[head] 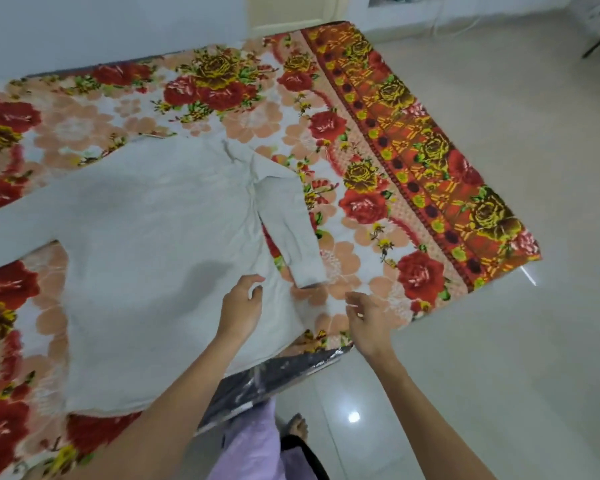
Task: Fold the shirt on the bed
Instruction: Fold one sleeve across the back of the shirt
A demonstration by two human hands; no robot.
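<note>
Left hand (241, 306), right hand (364, 318): fingers loosely apart, empty. Pinch the shirt (146, 237) side near the bed (430, 168) corner; fold inward squarely.

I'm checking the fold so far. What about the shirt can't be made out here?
Head view, the only one:
Shirt: the sleeve stretching left is cut off by the frame's left edge.
Near hem: partly hidden under the left forearm.
Left hand: whether it touches the cloth or hovers above it, cannot tell.
Collar: details blurred.
</note>
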